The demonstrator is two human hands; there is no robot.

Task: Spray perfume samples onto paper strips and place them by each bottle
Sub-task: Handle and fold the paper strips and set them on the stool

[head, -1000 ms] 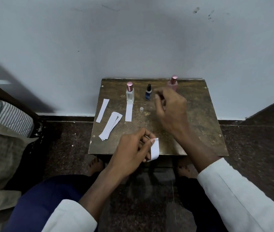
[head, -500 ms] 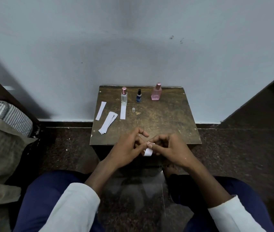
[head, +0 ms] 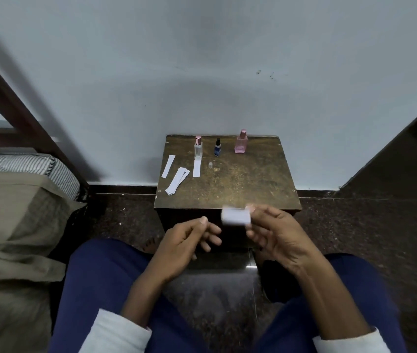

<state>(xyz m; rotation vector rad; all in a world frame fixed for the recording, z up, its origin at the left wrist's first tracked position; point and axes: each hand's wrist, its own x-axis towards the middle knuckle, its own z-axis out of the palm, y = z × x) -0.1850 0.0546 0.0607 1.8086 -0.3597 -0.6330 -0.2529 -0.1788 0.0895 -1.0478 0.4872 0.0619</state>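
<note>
Three perfume bottles stand in a row at the back of a small brown table (head: 240, 184): a clear bottle (head: 198, 150), a small dark blue bottle (head: 217, 148) and a pink bottle (head: 241, 142). One white strip (head: 197, 168) lies just in front of the clear bottle. A tiny clear cap (head: 210, 165) rests beside it. My right hand (head: 276, 233) pinches a blurred white paper strip (head: 236, 216) just in front of the table's near edge. My left hand (head: 187, 240) hovers beside it, fingers loosely curled and holding nothing.
A pile of spare strips (head: 176, 181) and a single strip (head: 168, 166) lie on the table's left part. A bed with a striped pillow (head: 24, 166) stands at the left. The wall runs right behind the table. My knees are below the hands.
My right hand came back from the bottles and took the strip from my left hand. The left hand let go. The camera pulled back from the table.
</note>
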